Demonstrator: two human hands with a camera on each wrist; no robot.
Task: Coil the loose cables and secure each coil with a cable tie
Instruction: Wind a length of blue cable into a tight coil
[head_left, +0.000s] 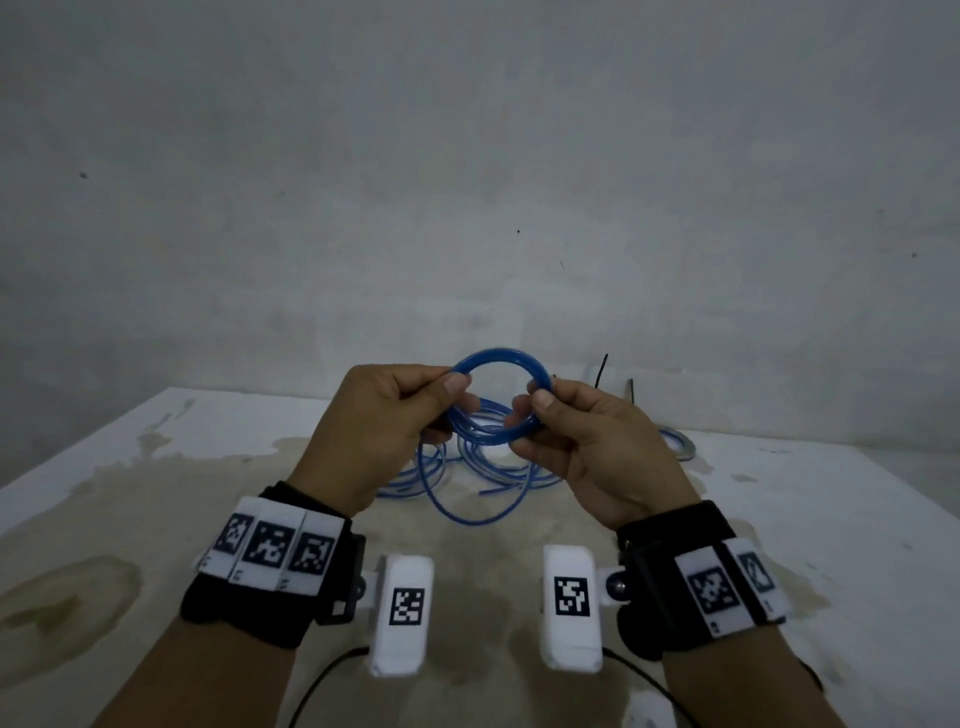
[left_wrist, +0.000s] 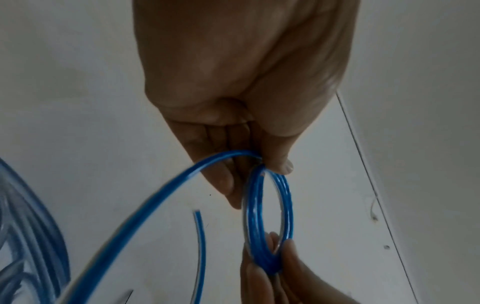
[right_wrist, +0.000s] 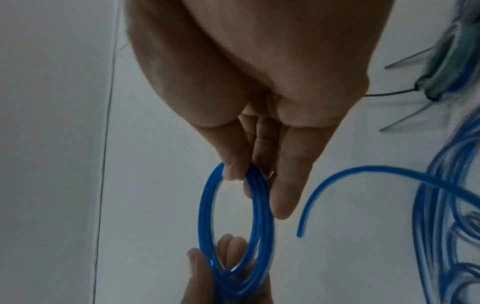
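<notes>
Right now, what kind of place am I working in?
Probably a bare indoor work corner: a stained white table against a plain grey wall, with loose blue cables and black cable ties on it.

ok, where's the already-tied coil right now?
Head view: the tied coil lies on the table at the back right, partly hidden behind the right hand, beside the loose black cable ties.

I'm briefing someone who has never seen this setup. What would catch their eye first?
First, the blue coil, held up at the centre of the head view, the left hand pinching one side and the right hand the other. Below it, loose blue cable sprawls on the stained white table. At the far right edge lies another coil, with black cable ties beside it.
</notes>
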